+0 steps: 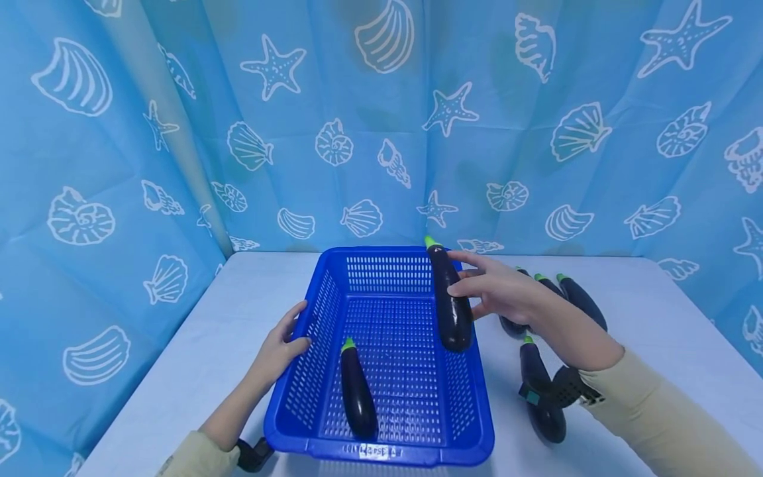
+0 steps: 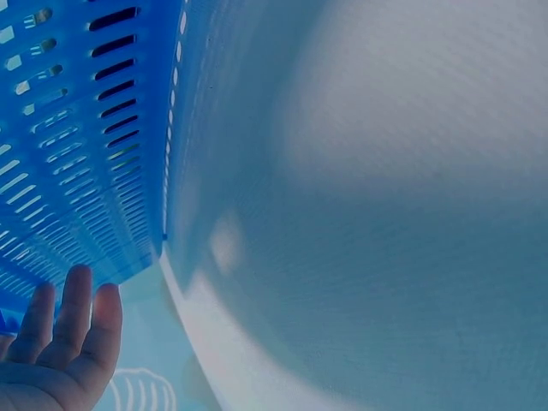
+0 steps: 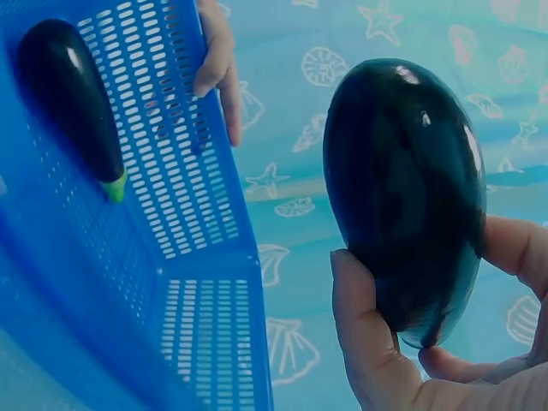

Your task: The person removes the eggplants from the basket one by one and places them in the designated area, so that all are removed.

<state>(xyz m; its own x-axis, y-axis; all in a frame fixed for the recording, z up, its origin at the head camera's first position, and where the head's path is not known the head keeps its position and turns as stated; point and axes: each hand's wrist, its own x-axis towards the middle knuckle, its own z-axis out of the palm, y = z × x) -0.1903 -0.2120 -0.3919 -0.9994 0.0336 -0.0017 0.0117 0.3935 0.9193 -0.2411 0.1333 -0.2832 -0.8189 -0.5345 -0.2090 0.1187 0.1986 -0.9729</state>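
My right hand (image 1: 501, 291) holds a dark purple eggplant (image 1: 450, 305) by its middle, between thumb and fingers. The eggplant has a green stem end that points to the back, and it overlaps the right rim of the blue plastic basket (image 1: 387, 452) in the head view. In the right wrist view its rounded bottom end (image 3: 402, 180) faces the camera. My left hand (image 1: 283, 341) grips the basket's left rim, with fingers (image 2: 75, 312) along the slotted outer wall. Inside the basket another eggplant (image 1: 359, 397) lies near the front left, stem towards the back.
Several more eggplants lie on the white table (image 1: 238, 298) right of the basket; one eggplant (image 1: 547, 424) is partly hidden by the right wrist camera (image 1: 563, 387). Behind the table hangs a blue curtain (image 1: 334, 79) with white shells and starfish.
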